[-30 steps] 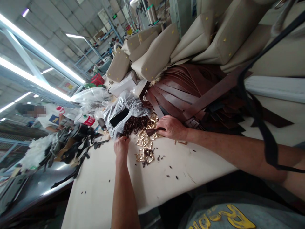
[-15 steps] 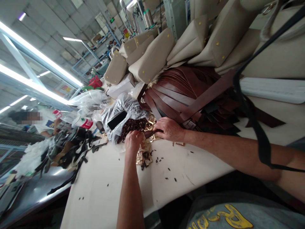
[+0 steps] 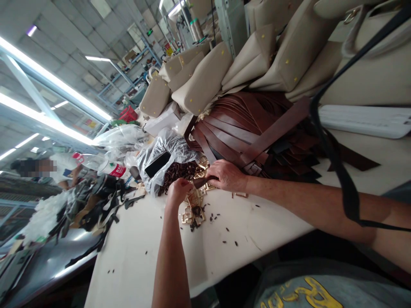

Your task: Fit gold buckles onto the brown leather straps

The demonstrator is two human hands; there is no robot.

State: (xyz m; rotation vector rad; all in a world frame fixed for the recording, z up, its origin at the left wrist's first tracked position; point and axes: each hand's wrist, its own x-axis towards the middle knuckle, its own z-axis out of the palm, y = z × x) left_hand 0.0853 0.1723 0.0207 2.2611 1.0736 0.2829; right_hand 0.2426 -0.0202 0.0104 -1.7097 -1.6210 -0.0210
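Observation:
My right hand (image 3: 228, 176) is closed around a short dark brown leather strap (image 3: 200, 182), whose free part points to the left. At the strap's other end, the fingers of my left hand (image 3: 178, 191) are pinched together; their tips partly hide what they grip. Under and between the hands lies a heap of gold metal buckles (image 3: 193, 210) on the white table (image 3: 135, 252). Just beyond my left hand, small brown leather loops (image 3: 180, 171) fill a clear plastic bag (image 3: 149, 182).
A black phone (image 3: 157, 164) rests on the bag. Long brown leather straps (image 3: 244, 124) are piled behind my right hand, with beige handbags (image 3: 205, 79) beyond. Dark scraps (image 3: 109, 203) lie at left, near another person (image 3: 62, 169). A black cord (image 3: 337, 171) hangs at right.
My left hand has shifted slightly left and down, and its wrist has turned a little. The right hand stays almost in place with the strap. The view has tilted slightly.

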